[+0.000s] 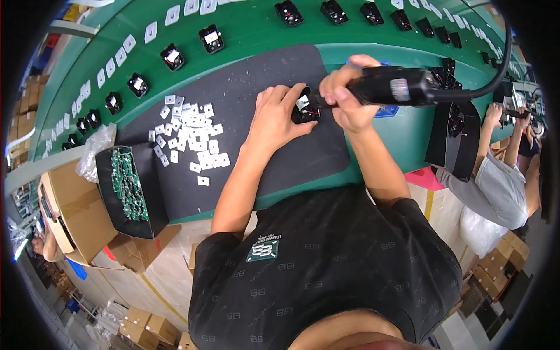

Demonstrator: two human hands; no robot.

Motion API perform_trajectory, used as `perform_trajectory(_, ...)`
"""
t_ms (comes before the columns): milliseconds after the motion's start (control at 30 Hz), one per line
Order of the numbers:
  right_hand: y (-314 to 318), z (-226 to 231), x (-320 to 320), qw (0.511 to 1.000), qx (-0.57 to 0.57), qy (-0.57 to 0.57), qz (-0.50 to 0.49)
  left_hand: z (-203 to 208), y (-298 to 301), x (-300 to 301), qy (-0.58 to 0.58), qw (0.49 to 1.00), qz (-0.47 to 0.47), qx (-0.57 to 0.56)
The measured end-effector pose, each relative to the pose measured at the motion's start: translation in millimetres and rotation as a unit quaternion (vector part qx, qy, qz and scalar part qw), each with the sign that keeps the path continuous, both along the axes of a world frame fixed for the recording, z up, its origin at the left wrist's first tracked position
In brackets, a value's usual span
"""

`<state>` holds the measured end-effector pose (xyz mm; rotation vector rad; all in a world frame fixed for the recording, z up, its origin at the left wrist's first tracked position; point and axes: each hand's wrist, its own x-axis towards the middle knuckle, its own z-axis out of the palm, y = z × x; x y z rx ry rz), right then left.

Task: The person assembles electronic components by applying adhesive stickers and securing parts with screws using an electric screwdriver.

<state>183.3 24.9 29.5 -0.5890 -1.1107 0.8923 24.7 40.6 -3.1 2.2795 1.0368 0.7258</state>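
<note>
On a flat dark grey mat (303, 157), the left hand (273, 114) grasps a small black plastic housing (304, 112); the right hand (349, 96) clenches a black corded cylindrical screwdriver (388, 86), pointed at it. Beyond, black casings (333, 11) line a green surface (251, 29).

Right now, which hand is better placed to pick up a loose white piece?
Probably the left hand: it is nearer the white pieces, though it holds the black housing. The right hand holds the black power tool.
</note>
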Motion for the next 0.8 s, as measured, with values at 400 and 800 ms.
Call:
perform_trajectory(400, -64.8, 44.1, 78.8, 0.981, 0.013, 0.007, -0.193, -10.1, 137.1, 10.7, 0.079, 0.994, 0.068, 0.017)
perform_trajectory(800, -20.8, 5.6, 111.6, 0.957, 0.029, -0.001, -0.290, 0.8, 169.5, 55.9, 0.243, 0.949, 0.080, 0.183)
